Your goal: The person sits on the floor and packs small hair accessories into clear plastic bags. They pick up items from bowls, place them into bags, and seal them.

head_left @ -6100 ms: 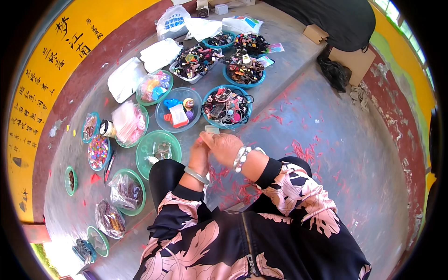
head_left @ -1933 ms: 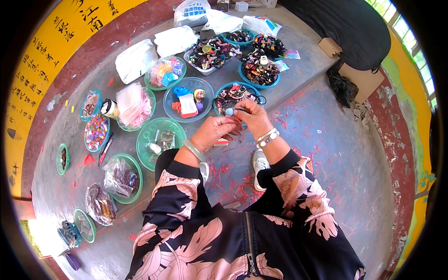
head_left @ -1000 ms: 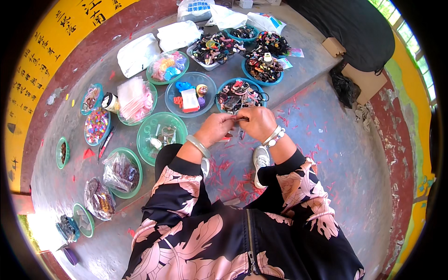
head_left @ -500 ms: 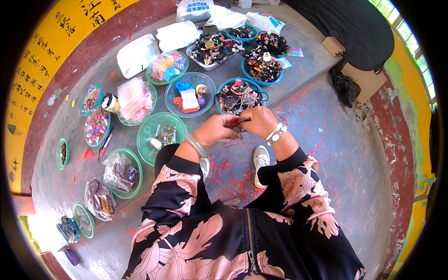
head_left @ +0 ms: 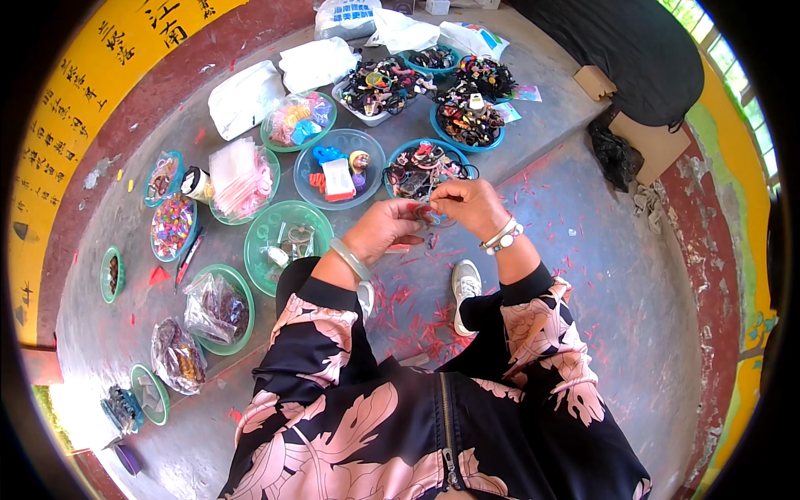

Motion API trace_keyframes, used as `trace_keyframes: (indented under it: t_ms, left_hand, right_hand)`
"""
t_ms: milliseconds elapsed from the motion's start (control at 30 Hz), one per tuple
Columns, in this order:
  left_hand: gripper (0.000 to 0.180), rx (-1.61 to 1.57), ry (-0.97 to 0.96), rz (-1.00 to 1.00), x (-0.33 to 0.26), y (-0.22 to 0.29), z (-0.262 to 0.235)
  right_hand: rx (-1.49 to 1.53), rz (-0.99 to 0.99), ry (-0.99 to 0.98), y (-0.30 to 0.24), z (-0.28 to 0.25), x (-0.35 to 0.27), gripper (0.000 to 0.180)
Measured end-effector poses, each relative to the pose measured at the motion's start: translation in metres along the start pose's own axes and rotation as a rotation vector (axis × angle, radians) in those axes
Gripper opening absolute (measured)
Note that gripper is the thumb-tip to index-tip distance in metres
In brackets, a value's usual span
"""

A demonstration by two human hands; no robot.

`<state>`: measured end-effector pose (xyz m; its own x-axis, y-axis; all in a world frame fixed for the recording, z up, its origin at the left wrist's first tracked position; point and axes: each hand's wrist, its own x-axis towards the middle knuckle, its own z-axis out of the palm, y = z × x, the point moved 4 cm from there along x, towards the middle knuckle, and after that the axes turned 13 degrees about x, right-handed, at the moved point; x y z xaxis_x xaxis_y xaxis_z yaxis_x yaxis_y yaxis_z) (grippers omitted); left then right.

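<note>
In front of my knees, my left hand [head_left: 387,229] is closed in a pinch, with something small and reddish at the fingertips. It looks like a hair tie [head_left: 427,214], with a small dark piece hanging below it. My right hand [head_left: 472,207] is raised beside it, thumb and forefinger pinched together at the same hair tie; the exact grip is too small to make out. Just beyond both hands stands a blue bowl [head_left: 472,172] heaped with dark and pink hair ties [head_left: 425,167].
Left of my hands is a green bowl [head_left: 260,275] with small packets. A clear bowl [head_left: 303,185], pink plastic sleeves [head_left: 239,177] and a bowl of colourful small pieces [head_left: 173,225] lie farther left. More hair ties [head_left: 383,83] fill containers behind. Red scraps [head_left: 400,304] litter the floor.
My right hand has drawn slightly up and to the right, its fingers now pinched higher. More of the reddish piece shows between the hands. My left hand has barely moved.
</note>
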<state>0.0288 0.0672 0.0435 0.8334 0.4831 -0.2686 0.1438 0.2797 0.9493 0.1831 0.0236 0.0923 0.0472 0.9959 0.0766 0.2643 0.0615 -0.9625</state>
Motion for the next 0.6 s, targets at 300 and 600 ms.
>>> trace_keyframes:
  t_ms: [300,600]
  left_hand:
    - [0.024,-0.119,0.048,0.016,-0.001,0.004,-0.004]
    - [0.031,-0.129,0.047,0.044,-0.003,0.008,-0.002]
  right_hand:
    - [-0.215,-0.253,0.064,-0.019,0.007,-0.004,0.012]
    - [-0.354,-0.351,-0.016,-0.02,0.006,-0.003,0.013]
